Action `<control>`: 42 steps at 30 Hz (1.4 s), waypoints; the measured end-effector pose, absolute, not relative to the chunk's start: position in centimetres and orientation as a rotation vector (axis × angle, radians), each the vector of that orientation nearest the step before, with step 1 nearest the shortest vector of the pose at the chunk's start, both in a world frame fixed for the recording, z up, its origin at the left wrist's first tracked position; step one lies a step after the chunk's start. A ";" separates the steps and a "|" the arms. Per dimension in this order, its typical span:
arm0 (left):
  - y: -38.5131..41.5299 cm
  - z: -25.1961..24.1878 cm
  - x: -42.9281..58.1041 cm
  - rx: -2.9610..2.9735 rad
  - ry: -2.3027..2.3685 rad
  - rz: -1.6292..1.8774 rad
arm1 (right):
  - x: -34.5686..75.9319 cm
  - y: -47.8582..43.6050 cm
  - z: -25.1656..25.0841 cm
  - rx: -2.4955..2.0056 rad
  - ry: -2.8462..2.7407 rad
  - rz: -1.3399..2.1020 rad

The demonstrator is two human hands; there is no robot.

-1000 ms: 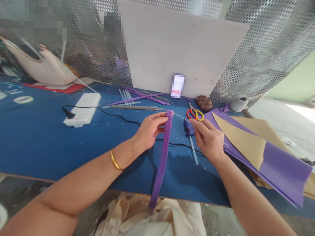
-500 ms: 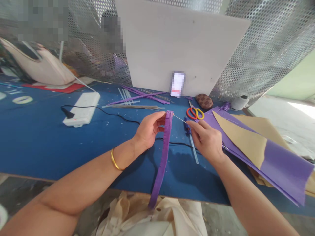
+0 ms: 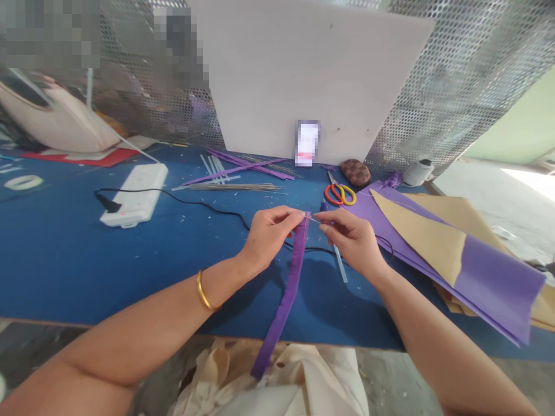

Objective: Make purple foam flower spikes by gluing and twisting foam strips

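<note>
**strip:** a ruffled purple strip [image 3: 288, 289] hangs from the left hand, running down over the table edge, its lower end lying on a pale cloth [image 3: 277, 387]

**left hand [image 3: 271, 234]:** thumb and fingers pinch the top end of the strip

**right hand [image 3: 349, 237]:** thumb and forefinger pinch a thin metal wire [image 3: 315, 219], its tip at the strip's top end

**arms:** both forearms reach in from the lower corners and converge, hands close together, just either side of the strip's top; gold bangle [image 3: 203, 290] on the left wrist

**under the hands:** blue table [image 3: 56, 254], black cable [image 3: 208, 205] running beneath them to a white power strip [image 3: 134, 193]

**right of the hands:** clear glue stick [image 3: 340, 263], red-and-yellow scissors [image 3: 340, 195], stacked purple sheets [image 3: 498, 283] and tan paper [image 3: 416, 237]

**farther back:** bundle of thin rods [image 3: 234, 186], brown checkered pouch [image 3: 355, 172], white board [image 3: 303, 69] against a perforated metal screen [image 3: 468, 75]
</note>
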State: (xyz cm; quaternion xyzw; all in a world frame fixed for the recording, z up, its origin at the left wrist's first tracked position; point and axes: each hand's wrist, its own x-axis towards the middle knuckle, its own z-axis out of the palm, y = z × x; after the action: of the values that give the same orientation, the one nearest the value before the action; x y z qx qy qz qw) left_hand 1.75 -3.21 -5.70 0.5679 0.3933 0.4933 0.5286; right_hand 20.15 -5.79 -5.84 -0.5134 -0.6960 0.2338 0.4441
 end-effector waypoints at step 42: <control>-3.6 -6.0 2.1 1.167 0.798 0.999 | 19.5 -6.0 -6.1 -1.009 -1.613 0.619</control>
State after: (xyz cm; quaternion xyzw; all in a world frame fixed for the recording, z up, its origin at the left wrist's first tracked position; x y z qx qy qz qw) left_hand 2.12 -3.57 -6.01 0.5132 0.3512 0.4393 0.6483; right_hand 19.50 -6.02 -6.10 -0.4245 -0.6787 0.2604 0.5398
